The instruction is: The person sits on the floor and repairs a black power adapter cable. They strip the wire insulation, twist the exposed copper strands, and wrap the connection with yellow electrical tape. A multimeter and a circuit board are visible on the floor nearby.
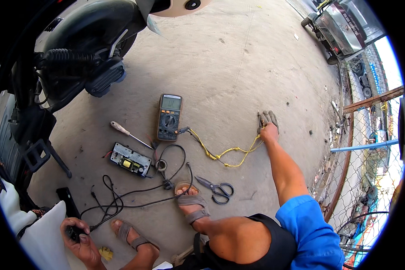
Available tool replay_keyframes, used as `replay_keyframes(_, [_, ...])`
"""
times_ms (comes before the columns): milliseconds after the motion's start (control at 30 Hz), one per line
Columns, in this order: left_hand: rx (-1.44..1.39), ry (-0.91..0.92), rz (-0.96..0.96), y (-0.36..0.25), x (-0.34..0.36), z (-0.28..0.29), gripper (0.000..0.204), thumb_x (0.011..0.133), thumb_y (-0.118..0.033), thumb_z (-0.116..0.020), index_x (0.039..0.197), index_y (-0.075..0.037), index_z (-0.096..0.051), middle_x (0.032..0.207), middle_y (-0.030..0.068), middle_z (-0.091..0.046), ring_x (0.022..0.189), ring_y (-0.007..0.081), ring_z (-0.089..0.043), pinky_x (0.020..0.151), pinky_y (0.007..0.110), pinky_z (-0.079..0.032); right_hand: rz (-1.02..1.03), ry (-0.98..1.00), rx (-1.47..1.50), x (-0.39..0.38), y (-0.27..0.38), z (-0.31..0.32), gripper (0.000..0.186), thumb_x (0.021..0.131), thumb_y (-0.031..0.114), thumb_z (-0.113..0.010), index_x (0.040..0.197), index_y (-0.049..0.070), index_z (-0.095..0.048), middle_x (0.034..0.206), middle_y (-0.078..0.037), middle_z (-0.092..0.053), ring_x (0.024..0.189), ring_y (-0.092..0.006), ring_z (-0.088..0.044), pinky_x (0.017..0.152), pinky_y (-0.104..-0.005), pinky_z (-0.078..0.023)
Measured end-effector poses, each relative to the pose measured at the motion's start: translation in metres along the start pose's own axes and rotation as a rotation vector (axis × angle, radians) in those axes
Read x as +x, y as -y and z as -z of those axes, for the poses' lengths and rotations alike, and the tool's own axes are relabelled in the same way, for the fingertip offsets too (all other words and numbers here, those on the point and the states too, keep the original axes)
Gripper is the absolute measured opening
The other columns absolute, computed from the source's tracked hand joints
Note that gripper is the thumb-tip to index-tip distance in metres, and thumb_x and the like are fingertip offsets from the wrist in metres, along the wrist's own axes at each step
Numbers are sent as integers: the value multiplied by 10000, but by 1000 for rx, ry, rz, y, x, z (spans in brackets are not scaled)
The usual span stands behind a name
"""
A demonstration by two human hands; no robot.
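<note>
Left of one multimeter (169,118), the left hand (80,243) is curling around one black connector (74,232); one screwdriver (120,128) and one circuit board (130,160) are lying nearer. Lower right, one pair of scissors (215,186) is resting; the right hand (269,129), fingers partly extended, is pinching probe ends (259,119). Dusty concrete (211,67) is meeting one chain-link fence (346,180).

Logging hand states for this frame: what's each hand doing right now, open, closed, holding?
Left hand: closed, holding a small black object.
Right hand: at a dark probe; grip cannot be told.
</note>
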State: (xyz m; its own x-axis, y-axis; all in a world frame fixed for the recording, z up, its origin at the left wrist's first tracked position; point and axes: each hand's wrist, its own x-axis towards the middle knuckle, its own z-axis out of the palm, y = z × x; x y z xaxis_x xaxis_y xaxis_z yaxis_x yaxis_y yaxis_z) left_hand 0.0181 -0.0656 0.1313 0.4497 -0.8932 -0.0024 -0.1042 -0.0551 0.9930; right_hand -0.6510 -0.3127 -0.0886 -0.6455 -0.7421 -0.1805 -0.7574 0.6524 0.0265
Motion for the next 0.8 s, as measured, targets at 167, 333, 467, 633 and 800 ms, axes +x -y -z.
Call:
replay_keyframes(167, [-25,3,-31,-4,3,-2,496,884,-324,-774,1176,-32,-498,994,70,-479,835,148,-464,714,277,-393,63,-61,5,-15,20,12,263,896,176,-608,1086,8,-676,1098,-267,-698,1071,-424,-673,926,-501,-540])
replay_keyframes(333, [-12,-9,-21,-3,3,-4,474,891,-314,-765,1161,-26,-502,993,72,-480,836,144,-470,717,269,-404,-31,-5,-29,-5,29,8,306,923,214,-607,1144,15,-680,1208,-243,-674,1152,-387,-653,954,-484,-541])
replay_keyframes(467, [-33,-21,-19,-2,2,-3,465,891,-305,-764,1155,-25,-504,987,78,-485,826,143,-467,718,268,-404,19,8,-69,2,25,6,292,923,207,-599,1122,11,-685,1177,-230,-682,1141,-395,-651,956,-485,-538])
replay_keyframes(633, [-37,-24,-4,-6,3,-5,467,887,-301,-773,1147,-25,-501,968,81,-499,806,146,-468,716,265,-400,111,-191,29,3,29,-2,291,902,191,-574,1033,-52,-667,1092,-311,-687,1066,-445,-671,921,-507,-537])
replay_keyframes(800, [-50,-20,-17,-5,4,-8,482,885,-314,-784,1143,-23,-500,958,83,-507,796,146,-478,710,262,-402,104,-24,-4,15,35,-12,301,910,200,-609,1085,-45,-613,1120,-297,-680,1092,-435,-662,936,-503,-531])
